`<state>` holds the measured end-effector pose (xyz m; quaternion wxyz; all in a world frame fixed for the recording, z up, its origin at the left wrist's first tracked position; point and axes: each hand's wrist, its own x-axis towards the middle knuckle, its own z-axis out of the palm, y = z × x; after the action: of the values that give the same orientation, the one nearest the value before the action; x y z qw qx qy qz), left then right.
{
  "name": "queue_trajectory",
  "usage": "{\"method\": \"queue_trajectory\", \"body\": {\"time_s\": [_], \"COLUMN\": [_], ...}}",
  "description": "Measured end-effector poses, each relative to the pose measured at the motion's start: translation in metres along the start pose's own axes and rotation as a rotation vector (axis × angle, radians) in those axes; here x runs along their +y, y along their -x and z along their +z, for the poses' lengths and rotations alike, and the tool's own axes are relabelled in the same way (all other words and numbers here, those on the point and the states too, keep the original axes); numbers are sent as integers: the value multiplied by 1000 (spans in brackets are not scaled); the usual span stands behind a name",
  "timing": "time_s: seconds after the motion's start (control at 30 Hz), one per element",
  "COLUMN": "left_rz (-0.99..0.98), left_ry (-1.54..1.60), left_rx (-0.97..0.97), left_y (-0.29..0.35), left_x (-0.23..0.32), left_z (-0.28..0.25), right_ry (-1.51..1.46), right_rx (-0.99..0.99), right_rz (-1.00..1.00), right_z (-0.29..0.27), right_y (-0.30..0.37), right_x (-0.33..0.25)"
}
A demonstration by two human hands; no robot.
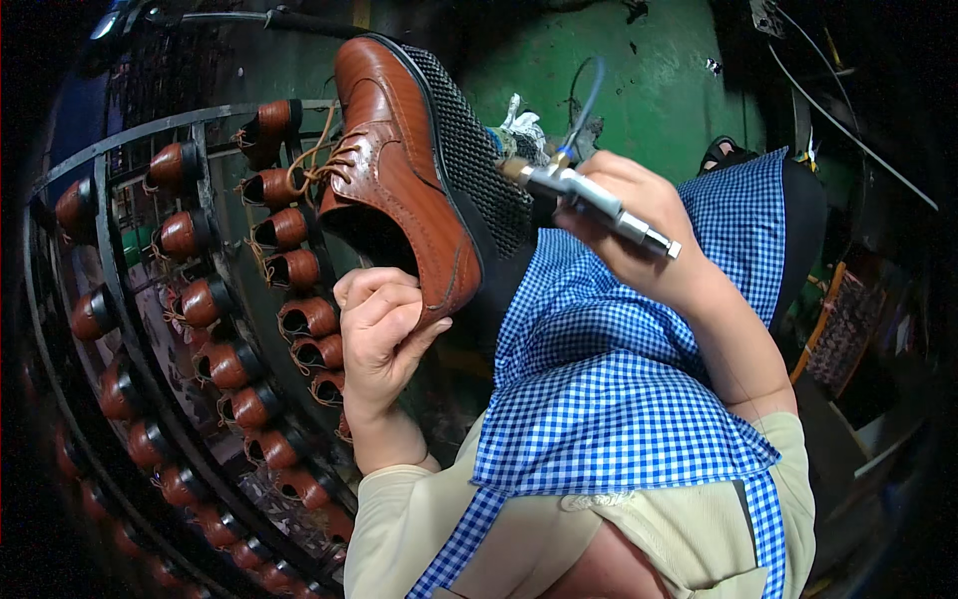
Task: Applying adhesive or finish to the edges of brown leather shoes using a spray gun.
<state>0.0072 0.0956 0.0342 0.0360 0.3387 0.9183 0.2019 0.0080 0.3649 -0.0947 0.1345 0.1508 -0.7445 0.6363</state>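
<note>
A brown leather lace-up shoe (384, 150) with a dark textured sole is held up in front of me, its toe pointing away and its sole turned to the right. My left hand (384, 324) grips it by the heel, with fingers inside the opening and the thumb outside. In my right hand (634, 215) is a metal spray gun (599, 197) with a thin blue air hose (597, 95). Its nozzle end faces the shoe's sole side, a short way off and not touching. Loose tan laces (317, 160) hang at the shoe's left.
To the left stands a dark metal rack (115, 245) with several rows of similar brown shoes (187, 235). The green floor (659, 60) shows beyond my hands. A blue checked apron (619, 399) covers my front and lap. A dark slatted or woven object (843, 329) stands at the right.
</note>
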Motion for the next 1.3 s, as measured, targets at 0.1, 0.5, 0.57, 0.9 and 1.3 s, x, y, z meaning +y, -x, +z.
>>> {"method": "queue_trajectory", "body": {"time_s": [0.1, 0.5, 0.57, 0.9, 1.3], "left_rz": [-2, -4, -2, -7, -7], "left_ry": [5, 8, 8, 14, 14], "left_rx": [2, -3, -4, -2, -13], "left_y": [-2, 2, 3, 6, 7], "left_x": [0, 3, 3, 3, 1], "left_z": [0, 1, 0, 0, -1], "right_ry": [-62, -6, -6, -14, 65], "right_rx": [-76, -87, -90, -93, -4], "right_rz": [-44, -42, -44, -58, -7], "right_z": [8, 18, 19, 19, 19], "right_y": [-5, -10, -10, -11, -30], "right_x": [-11, -7, -8, -8, 22]}}
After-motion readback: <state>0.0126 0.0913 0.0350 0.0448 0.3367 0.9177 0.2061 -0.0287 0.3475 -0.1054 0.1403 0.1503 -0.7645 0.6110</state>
